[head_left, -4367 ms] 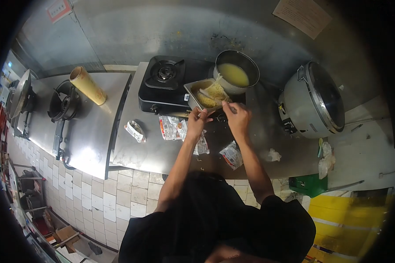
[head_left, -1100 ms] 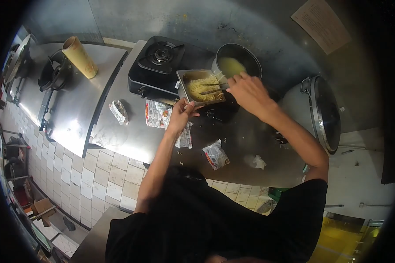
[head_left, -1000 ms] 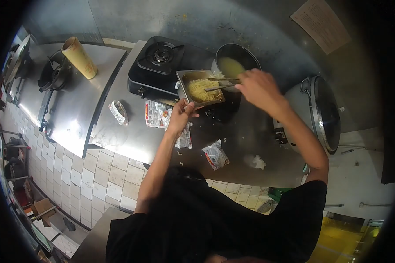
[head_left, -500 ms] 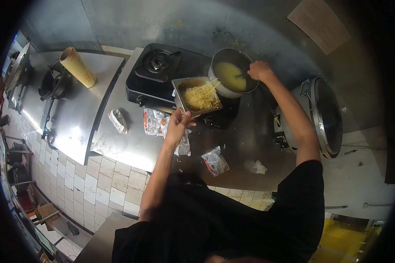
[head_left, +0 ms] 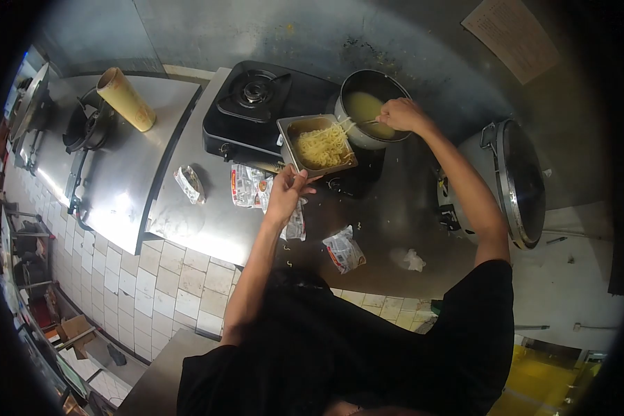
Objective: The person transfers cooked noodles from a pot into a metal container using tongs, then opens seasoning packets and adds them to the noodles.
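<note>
My left hand [head_left: 284,197] grips the near edge of a square metal pan [head_left: 284,139], thumb on the rim. Pale yellow cooked noodles [head_left: 322,147] are heaped in it, and a few strands hang over its right corner towards the pot. That pot [head_left: 347,111] is dark-rimmed, stands on the right side of the stove and holds cloudy yellowish liquid [head_left: 365,106]. Above the pot's right side my right hand [head_left: 403,116] is closed on a thin-handled utensil [head_left: 369,123]; its working end is hard to make out.
The black gas stove [head_left: 218,135] has a bare burner [head_left: 254,91] at left. Torn noodle packets [head_left: 343,249], a crumpled wrapper [head_left: 189,184] and a white scrap [head_left: 414,261] lie on the steel counter. A large lidded pot [head_left: 520,184] is at right, a yellowish roll [head_left: 126,100] at left.
My right hand has moved slightly left and down over the pot, with the utensil. The pan stays beside the pot in my left hand. The whole view has shifted a little.
</note>
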Motion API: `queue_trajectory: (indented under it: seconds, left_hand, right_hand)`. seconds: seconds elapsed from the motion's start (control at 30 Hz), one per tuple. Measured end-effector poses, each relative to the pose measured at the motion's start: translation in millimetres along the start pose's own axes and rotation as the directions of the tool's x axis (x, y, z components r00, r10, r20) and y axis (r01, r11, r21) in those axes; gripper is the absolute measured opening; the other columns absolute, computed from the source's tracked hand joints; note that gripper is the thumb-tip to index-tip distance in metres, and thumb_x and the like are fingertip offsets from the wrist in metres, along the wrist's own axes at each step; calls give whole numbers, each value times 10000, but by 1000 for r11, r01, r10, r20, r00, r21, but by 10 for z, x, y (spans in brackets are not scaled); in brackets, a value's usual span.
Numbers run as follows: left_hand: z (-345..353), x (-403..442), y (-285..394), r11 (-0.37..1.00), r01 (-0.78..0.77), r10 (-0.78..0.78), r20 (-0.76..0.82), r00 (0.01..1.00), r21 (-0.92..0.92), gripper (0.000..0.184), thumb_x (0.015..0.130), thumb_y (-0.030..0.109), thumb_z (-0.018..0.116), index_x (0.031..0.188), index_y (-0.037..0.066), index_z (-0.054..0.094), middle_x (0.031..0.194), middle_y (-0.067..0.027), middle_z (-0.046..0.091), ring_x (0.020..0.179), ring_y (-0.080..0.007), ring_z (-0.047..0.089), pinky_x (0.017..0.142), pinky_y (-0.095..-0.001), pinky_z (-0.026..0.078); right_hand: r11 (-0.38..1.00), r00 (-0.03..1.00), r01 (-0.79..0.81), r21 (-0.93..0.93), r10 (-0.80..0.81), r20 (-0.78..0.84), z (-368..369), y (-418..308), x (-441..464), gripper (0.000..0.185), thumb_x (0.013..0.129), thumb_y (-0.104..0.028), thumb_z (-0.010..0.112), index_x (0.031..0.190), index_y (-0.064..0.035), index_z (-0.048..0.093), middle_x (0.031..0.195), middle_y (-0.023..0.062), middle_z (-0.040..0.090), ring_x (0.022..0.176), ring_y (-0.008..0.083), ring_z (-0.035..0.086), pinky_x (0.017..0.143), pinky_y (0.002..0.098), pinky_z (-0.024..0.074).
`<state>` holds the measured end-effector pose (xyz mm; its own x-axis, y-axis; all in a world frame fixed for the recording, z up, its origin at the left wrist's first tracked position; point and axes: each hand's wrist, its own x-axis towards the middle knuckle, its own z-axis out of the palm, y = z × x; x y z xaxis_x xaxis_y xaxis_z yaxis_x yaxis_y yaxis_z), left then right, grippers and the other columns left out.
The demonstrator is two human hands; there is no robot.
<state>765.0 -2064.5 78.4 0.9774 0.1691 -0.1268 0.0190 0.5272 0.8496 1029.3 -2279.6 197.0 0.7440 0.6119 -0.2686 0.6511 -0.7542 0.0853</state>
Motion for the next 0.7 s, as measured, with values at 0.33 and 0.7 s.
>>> queue_trajectory:
  seconds: [0.33,0.7]
  left_hand:
    - [-73,23,-66,1000,-10,9,26,1000,22,181,1024,160,510,1095,-2,543,1144,-114,650,1055,-205,658,744,-280,547]
    - [-28,25,16,999,-21,21,4,1000,24,176,1018,145,521,898,19,496,1033,-117,645,1022,-238,675,722,-290,577]
  right_hand:
    - [984,992,59,170,-38,-124,-656,174,-496,361,899,-432,614,805,-90,678,715,132,627,710,327,614,668,439,457]
    - [949,900,274,-158,-311,-307,-585,-1185,-606,288,855,-359,678,856,-71,697,752,133,666,769,373,643,721,482,500]
